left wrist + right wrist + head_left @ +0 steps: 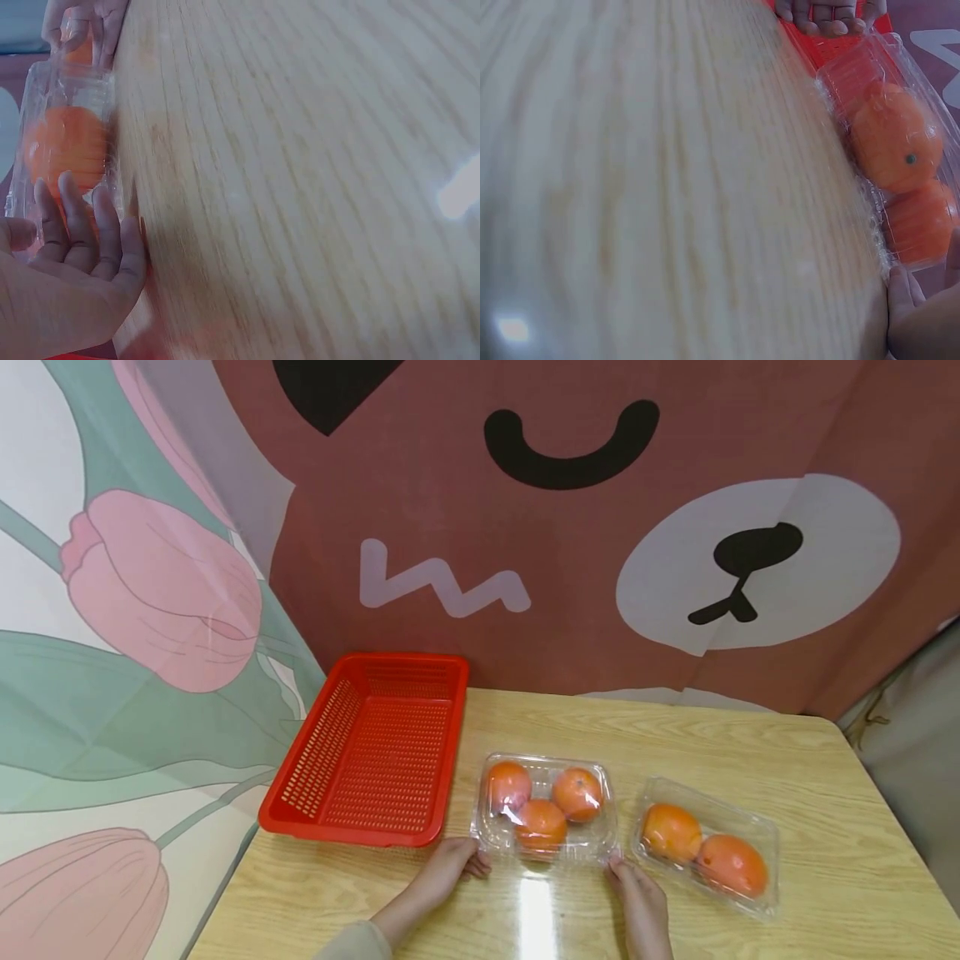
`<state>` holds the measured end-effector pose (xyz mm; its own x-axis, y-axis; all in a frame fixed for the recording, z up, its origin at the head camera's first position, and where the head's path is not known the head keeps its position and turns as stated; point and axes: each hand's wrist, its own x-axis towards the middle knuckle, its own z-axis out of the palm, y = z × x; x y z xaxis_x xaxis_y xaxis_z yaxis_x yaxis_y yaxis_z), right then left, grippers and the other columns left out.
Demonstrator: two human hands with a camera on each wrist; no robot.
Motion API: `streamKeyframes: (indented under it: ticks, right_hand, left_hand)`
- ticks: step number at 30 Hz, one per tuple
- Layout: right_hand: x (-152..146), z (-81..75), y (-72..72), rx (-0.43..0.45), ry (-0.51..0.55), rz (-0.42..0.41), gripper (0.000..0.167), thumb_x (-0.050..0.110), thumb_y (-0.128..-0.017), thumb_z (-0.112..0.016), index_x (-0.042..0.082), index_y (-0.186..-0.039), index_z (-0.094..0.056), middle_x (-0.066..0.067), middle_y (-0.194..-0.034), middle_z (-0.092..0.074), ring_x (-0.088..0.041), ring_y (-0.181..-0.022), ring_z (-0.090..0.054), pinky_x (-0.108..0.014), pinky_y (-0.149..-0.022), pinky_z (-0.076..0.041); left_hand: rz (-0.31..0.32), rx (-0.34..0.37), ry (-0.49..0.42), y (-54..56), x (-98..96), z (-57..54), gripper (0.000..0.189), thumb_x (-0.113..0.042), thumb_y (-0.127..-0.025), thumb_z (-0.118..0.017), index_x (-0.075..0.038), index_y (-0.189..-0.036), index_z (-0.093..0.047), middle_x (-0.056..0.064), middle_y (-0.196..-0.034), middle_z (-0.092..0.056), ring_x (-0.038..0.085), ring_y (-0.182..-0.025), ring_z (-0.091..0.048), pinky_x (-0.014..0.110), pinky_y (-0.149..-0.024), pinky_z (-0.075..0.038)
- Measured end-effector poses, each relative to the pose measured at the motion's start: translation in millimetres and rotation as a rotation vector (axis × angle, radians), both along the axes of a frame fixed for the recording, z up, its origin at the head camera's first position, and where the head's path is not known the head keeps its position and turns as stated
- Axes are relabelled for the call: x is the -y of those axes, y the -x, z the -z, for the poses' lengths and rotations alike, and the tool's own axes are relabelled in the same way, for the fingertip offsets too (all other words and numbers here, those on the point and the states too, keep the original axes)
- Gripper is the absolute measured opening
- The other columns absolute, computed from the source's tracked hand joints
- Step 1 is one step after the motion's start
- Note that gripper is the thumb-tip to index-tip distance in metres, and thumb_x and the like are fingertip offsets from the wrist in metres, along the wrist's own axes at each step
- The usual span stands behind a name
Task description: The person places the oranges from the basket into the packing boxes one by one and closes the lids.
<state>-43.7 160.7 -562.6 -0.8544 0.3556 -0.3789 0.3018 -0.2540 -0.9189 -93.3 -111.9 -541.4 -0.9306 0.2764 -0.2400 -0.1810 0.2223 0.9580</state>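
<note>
A clear plastic clamshell box [588, 842] with three round orange fruits [541, 827] sits on the table, lid down. My left hand [453, 865] pinches its front left corner between thumb and fingers. At the front right corner, the fingertips of my right hand [640, 897] pinch the box edge. The left wrist view shows the left hand [79, 277] with its fingers spread along the box's front side. In the right wrist view the right hand [922, 315] is only partly visible, close against the box end.
A red perforated plastic basket [390, 760] with nothing in it stands left of the box. To the right lies a second clear box [738, 818] with two orange fruits [732, 865]. A printed cloth [570, 568] hangs behind the wooden table [810, 777].
</note>
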Motion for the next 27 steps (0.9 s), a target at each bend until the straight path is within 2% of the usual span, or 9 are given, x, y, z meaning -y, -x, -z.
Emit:
streamKeyframes:
  ticks: [4,10,16,23,27]
  right_hand:
    - [0.3,0.3,0.5,-0.019,-0.028,-0.003,0.023,0.014,-0.101,-0.055,0.011,-0.087,-0.073,0.020,-0.087,-0.066,0.008,-0.085,-0.062,-0.008,-0.080,-0.046]
    - [-1.2,1.1,2.6,-0.026,-0.077,-0.013,0.026,0.016,-0.102,-0.054,-0.001,-0.090,-0.069,0.017,-0.088,-0.064,0.007,-0.086,-0.061,-0.012,-0.082,-0.049]
    - [-0.5,1.0,2.4,-0.024,-0.066,-0.016,0.025,0.017,-0.102,-0.055,-0.001,-0.090,-0.068,0.015,-0.089,-0.063,0.007,-0.086,-0.061,-0.012,-0.082,-0.050]
    - [-0.4,-2.2,2.7,-0.004,-0.081,-0.033,0.025,0.019,-0.102,-0.055,0.000,-0.092,-0.068,0.011,-0.095,-0.063,0.006,-0.087,-0.061,-0.012,-0.082,-0.049]
    - [-4.7,-7.2,2.3,0.008,-0.053,-0.105,0.034,0.028,-0.103,-0.053,-0.002,-0.106,-0.067,0.009,-0.098,-0.064,0.003,-0.091,-0.062,-0.013,-0.085,-0.048]
  left_hand:
    - [-0.008,-0.004,-0.027,0.4,-1.1,2.5,0.035,-0.007,-0.099,-0.040,0.019,-0.088,-0.061,0.020,-0.078,-0.067,0.029,-0.073,-0.065,0.035,-0.068,-0.053]
    - [-0.022,0.020,-0.018,-1.7,-1.9,3.1,0.036,-0.012,-0.101,-0.042,0.014,-0.087,-0.063,0.009,-0.076,-0.067,0.018,-0.071,-0.062,0.028,-0.065,-0.048]
    - [-0.038,0.015,-0.018,-5.9,-1.9,1.6,0.036,-0.015,-0.102,-0.042,0.010,-0.087,-0.064,0.005,-0.078,-0.067,0.015,-0.072,-0.063,0.028,-0.065,-0.049]
    - [-0.072,-0.001,-0.031,-8.6,-4.8,2.0,0.038,-0.015,-0.103,-0.041,0.012,-0.088,-0.063,0.009,-0.079,-0.069,0.016,-0.071,-0.064,0.029,-0.063,-0.051]
    - [-0.061,0.018,-0.046,-8.9,-4.4,0.7,0.042,-0.018,-0.106,-0.038,0.014,-0.092,-0.062,0.014,-0.082,-0.070,0.018,-0.072,-0.065,0.031,-0.064,-0.052]
